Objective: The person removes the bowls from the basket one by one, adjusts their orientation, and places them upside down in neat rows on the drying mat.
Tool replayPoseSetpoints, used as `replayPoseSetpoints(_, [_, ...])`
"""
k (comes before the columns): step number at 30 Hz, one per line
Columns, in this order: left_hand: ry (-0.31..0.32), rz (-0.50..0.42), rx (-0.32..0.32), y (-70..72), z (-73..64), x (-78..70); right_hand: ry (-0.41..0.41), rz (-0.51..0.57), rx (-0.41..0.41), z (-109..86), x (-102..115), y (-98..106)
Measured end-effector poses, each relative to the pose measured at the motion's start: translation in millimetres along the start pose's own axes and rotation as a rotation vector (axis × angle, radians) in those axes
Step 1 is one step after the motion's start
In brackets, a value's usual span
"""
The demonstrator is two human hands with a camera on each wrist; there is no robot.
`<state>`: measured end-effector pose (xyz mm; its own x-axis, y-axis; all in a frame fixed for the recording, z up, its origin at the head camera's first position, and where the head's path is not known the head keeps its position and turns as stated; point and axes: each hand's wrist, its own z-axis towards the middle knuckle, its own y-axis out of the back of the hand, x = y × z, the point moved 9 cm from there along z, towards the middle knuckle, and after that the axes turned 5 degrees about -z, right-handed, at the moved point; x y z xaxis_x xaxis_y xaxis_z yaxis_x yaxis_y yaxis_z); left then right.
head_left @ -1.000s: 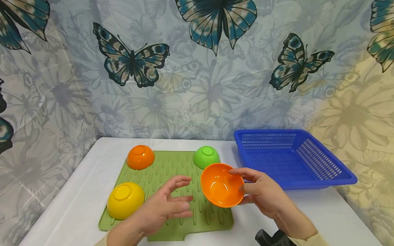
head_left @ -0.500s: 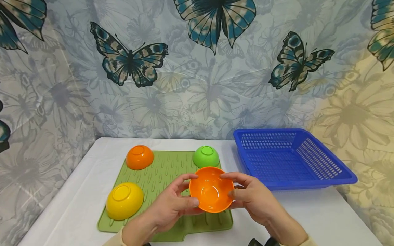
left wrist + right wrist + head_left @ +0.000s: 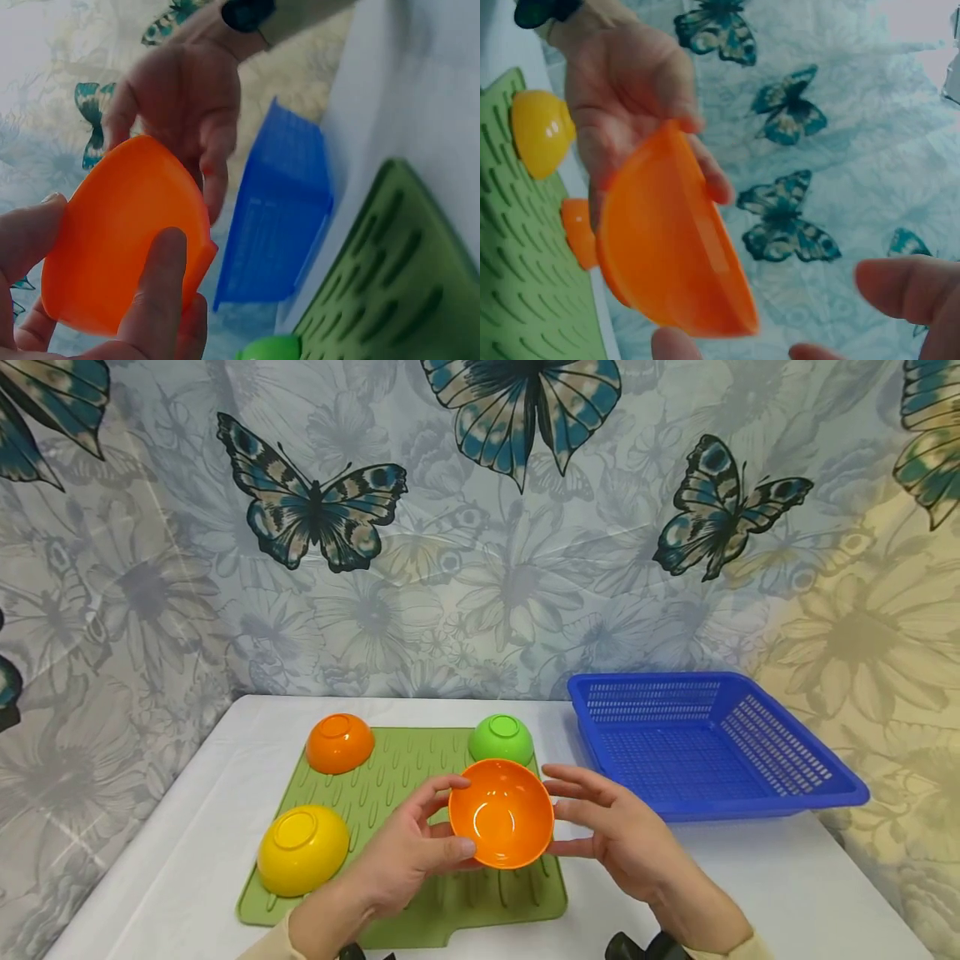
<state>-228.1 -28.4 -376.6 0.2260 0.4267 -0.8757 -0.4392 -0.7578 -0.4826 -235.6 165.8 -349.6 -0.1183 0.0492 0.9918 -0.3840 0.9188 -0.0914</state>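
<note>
An orange bowl (image 3: 501,814), its inside facing the head camera, is held up over the green mat (image 3: 517,893). My left hand (image 3: 401,847) grips its left side, thumb at the rim and fingers behind, as the left wrist view also shows. On the other side my right hand (image 3: 618,831) has its fingers spread, the fingertips right at the bowl's right edge. In the right wrist view, the thumb (image 3: 904,289) of that hand stands apart from the bowl. Behind the held bowl, a green bowl (image 3: 501,739) sits upside down on the mat.
A yellow bowl (image 3: 303,850) and another orange bowl (image 3: 340,743) lie upside down along the mat's left side. To the right stands a blue plastic basket (image 3: 825,797) on the white tablecloth (image 3: 780,877). A butterfly-print cloth (image 3: 480,610) hangs behind the table.
The left hand has come in from the left and taken hold of the orange bowl. The right hand has loosened its grip and spread its fingers. The bowl has shifted left.
</note>
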Motion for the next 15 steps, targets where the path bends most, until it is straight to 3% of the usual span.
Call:
replayPoseSetpoints(4, [-0.063, 0.259, -0.061, 11.2, -2.4, -13.6, -0.069, 0.198, 0.061, -0.2, -0.8, 10.3])
replayPoseSetpoints(6, [-0.107, 0.411, -0.080, 14.1, -4.1, -21.7, -0.138, 0.339, 0.145, 0.1, -6.8, 9.6])
replayPoseSetpoints(9, [-0.205, 0.616, -0.051, 11.2, -7.7, -33.0, -0.233, 0.520, 0.313, 0.0, -17.8, 0.2])
replayPoseSetpoints(12, [-0.393, 0.875, 0.053, -3.2, -14.4, -43.7, -0.273, 0.610, 0.445, 0.1, -25.8, -10.5])
replayPoseSetpoints(15, [-0.676, 1.154, 0.202, -27.4, -25.9, -49.6, -0.278, 0.638, 0.496, 0.9, -29.3, -16.6])
